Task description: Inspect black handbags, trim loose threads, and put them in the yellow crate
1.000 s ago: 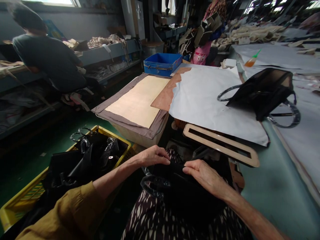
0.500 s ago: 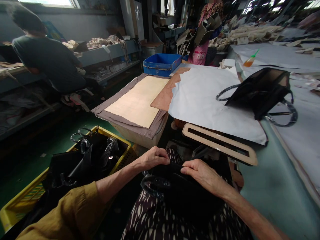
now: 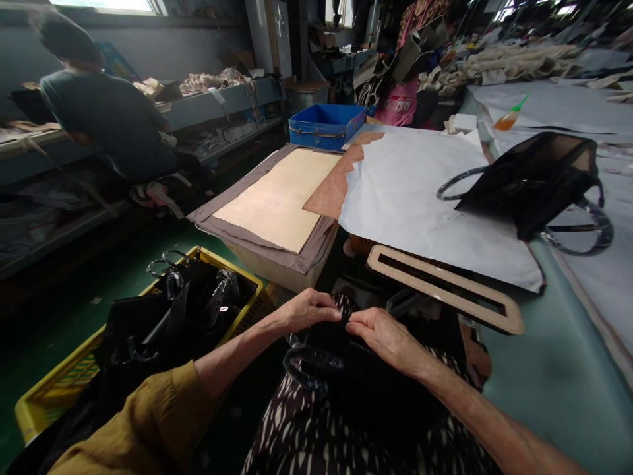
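L hand [image 3: 312, 311] & R hand [image 3: 383, 335] both pinch top edge of blk bag [image 3: 380, 389], fingertips nearly meeting. Bag's on lap [image 3: 277, 432], just below fingers, prob. so legs take its wt & both hands can work the edge. Handle [image 3: 311, 382] points L, below L fingers; long axis seemingly runs down & R, but too dark to be sure.

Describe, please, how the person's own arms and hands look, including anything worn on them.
The left arm wears a loose, mustard-coloured sleeve with a creased surface, ending around the elbow and leaving the forearm bare. The right forearm is bare as far as it shows, with no sleeve in view. Neither the left hand nor the right hand wears a glove.
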{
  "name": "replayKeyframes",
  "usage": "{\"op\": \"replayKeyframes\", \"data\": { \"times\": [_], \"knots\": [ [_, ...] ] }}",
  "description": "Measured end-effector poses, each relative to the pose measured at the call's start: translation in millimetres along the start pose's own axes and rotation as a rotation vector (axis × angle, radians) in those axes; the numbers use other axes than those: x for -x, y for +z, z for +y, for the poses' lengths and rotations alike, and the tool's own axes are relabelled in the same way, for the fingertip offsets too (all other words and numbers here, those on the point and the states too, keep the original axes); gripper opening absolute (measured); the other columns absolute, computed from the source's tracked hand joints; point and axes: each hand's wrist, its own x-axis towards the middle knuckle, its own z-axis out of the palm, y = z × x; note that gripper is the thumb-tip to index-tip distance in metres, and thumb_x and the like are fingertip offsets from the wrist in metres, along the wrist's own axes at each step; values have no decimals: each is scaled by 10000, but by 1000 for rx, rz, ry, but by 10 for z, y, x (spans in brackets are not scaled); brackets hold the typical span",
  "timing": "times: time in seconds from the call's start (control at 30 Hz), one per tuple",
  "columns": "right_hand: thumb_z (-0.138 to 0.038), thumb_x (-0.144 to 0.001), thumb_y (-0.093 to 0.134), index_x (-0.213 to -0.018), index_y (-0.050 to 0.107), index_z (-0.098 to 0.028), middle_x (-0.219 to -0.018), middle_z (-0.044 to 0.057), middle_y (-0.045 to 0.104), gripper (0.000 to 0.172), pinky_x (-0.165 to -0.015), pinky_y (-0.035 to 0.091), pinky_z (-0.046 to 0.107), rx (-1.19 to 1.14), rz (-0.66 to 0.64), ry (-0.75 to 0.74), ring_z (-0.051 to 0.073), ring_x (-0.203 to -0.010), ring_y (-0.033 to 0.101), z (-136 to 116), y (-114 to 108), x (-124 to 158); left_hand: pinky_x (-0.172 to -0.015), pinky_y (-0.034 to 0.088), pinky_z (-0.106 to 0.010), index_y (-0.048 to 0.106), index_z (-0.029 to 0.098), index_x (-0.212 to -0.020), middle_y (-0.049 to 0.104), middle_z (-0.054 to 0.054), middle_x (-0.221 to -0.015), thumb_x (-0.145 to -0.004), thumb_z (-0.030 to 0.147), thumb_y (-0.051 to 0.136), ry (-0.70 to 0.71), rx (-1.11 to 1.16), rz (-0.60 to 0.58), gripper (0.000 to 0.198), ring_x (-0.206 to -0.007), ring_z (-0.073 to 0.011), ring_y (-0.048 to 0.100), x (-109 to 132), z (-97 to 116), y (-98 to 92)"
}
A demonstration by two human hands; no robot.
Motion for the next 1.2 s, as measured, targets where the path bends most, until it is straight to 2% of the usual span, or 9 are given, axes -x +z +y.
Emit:
{"op": "replayKeyframes", "data": {
  "times": [0.13,0.3,0.47,0.6,0.7,0.8,1.0,1.07,1.2],
  "knots": [
    [-371,-803,406,-536,413,-178,-518,-46,424,329,-548,278,224,-32,0,4,101,-556,456,55,-9,-2,-647,374,-213,651,112,-879,568,-3,-679,-801,475,456,-52,42,23,419,-663,-114,489,81,2,-117],
    [-394,-805,395,-524,388,-176,-509,-43,406,356,-530,261,228,-27,2,-5,101,-545,434,72,-9,-14,-659,388,-214,650,103,-880,595,-15,-704,-797,437,480,-42,-3,69,384,-676,-121,509,136,-16,-179],
    [-380,-806,405,-515,395,-173,-506,-46,401,357,-529,254,228,-6,20,-12,95,-541,422,58,-6,2,-682,396,-206,676,125,-895,621,-15,-793,-739,354,575,13,-135,32,294,-751,-141,539,63,1,-26],
    [-384,-816,400,-521,425,-174,-505,-46,402,363,-532,262,227,7,33,-4,98,-548,429,58,16,29,-653,391,-201,684,126,-816,602,-3,-737,-744,318,566,55,-200,70,236,-710,-130,534,-5,-19,107],
    [-382,-826,392,-539,433,-176,-524,-44,425,355,-545,270,224,-1,18,-24,101,-568,441,89,7,54,-646,377,-193,673,120,-772,582,5,-707,-757,276,546,108,-226,80,202,-678,-112,516,-1,1,137],
    [-362,-830,386,-558,427,-175,-548,-42,436,333,-555,278,219,0,-30,-46,99,-580,436,204,-77,101,-634,368,-190,661,120,-752,569,12,-685,-757,259,534,88,-233,74,189,-649,-102,492,25,29,109],
    [-391,-853,344,-594,400,-179,-550,-51,389,340,-517,274,217,-11,-115,-17,87,-532,379,603,-271,338,-591,341,-188,631,117,-703,516,27,-633,-751,300,524,34,-237,78,217,-611,-94,445,37,11,32],
    [-392,-861,333,-619,413,-182,-574,-47,421,330,-531,297,220,-23,-91,-14,93,-547,401,660,-261,431,-594,345,-187,632,120,-715,517,26,-635,-752,320,521,31,-240,59,231,-615,-97,441,30,0,26],
    [-416,-869,315,-739,516,-187,-730,11,585,331,-620,367,256,-27,7,47,150,-676,530,665,-170,560,-592,354,-188,634,124,-744,506,30,-610,-757,361,519,9,-241,34,263,-614,-104,441,9,-17,7]
  ]
}}
